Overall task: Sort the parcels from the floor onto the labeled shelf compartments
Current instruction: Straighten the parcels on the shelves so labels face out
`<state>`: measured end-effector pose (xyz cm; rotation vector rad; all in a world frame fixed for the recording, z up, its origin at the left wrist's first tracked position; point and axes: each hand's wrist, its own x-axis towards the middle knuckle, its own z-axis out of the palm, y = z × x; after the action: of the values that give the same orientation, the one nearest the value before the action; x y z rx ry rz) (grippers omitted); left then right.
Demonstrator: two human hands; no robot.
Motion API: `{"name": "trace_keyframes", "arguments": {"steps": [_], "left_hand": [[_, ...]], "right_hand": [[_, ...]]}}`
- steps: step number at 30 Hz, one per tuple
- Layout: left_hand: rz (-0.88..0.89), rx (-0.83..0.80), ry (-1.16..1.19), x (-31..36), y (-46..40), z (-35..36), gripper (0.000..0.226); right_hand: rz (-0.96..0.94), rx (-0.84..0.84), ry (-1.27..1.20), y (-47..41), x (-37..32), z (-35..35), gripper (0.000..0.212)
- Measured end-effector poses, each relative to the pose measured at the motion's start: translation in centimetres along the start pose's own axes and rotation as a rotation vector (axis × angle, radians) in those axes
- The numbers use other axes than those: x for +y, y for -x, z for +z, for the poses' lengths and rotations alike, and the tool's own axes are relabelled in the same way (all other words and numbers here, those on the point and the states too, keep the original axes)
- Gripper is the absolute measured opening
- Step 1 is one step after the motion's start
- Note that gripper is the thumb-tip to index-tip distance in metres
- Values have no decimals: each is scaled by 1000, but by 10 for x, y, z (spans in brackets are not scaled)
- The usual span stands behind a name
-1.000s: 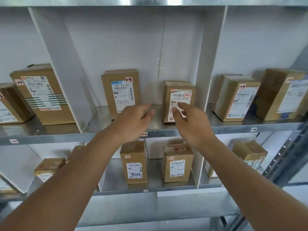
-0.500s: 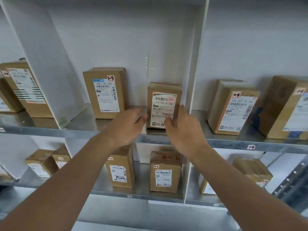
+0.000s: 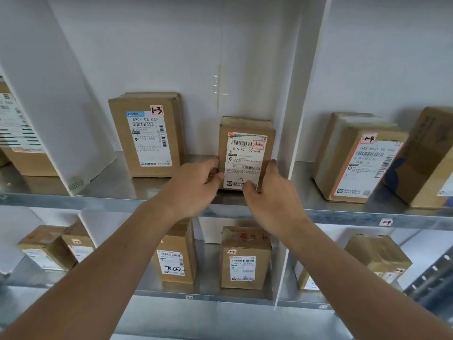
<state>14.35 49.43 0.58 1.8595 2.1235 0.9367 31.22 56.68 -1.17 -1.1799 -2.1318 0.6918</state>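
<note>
step: 1-3 parcel [image 3: 246, 153] is held upright on the upper shelf [image 3: 147, 201] beside the white divider [image 3: 297, 133] | grip: left hand [image 3: 193, 187], right hand [image 3: 269, 192] are wrapped around its lower sides | tip: best nudged back square, label kept facing out, then let go

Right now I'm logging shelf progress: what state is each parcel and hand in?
Small parcel: upright on the upper shelf, gripped at both sides.
Left hand: holds its left edge.
Right hand: holds its right edge.
Tall parcel: upright, untouched, tagged 1-3.
Right-bay parcel: standing, tagged 1-4.
</note>
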Motion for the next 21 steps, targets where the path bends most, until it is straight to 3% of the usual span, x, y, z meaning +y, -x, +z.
{"name": "trace_keyframes", "arguments": {"steps": [5,21], "left_hand": [[19,-11,47,-8,-12,1,35],[-2,-25,107,-22,-32,4,39]], "right_hand": [[6,15,23,-9,2,8,64],[57,8,-16,-30,-3,15,69]]}}
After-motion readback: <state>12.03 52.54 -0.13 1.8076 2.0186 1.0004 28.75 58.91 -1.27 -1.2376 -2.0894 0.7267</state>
